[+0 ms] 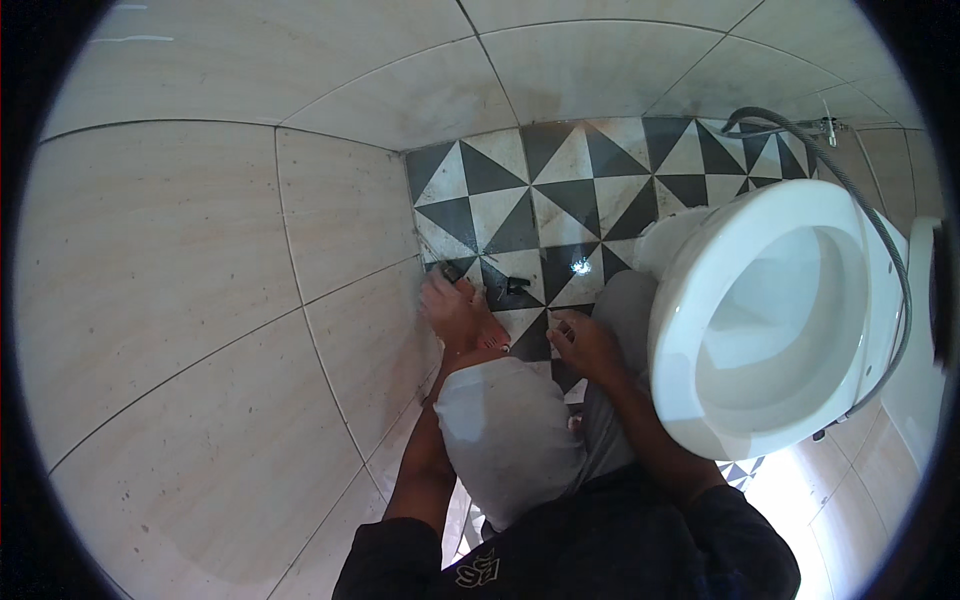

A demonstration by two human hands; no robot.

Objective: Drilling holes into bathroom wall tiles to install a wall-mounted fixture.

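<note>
The dark lump (451, 272) at my left grip (447, 290) is small and blackish, well left of the toilet (680, 335), where floor meets wall (350, 330). My fingers reach it, but I cannot tell whether they are clamped on it. My right grip (578, 338), nearer the toilet on its left, has curled fingers; I cannot tell whether they hold anything. A black piece (516, 286) lies on the patterned floor (500, 215), left of the toilet and beyond my right grip. A grey hose (888, 245) arches over the toilet's right side. My pale trousers (510, 420), left of the toilet, block some floor. My fingers partly hide the lump, so its shape is unclear.
</note>
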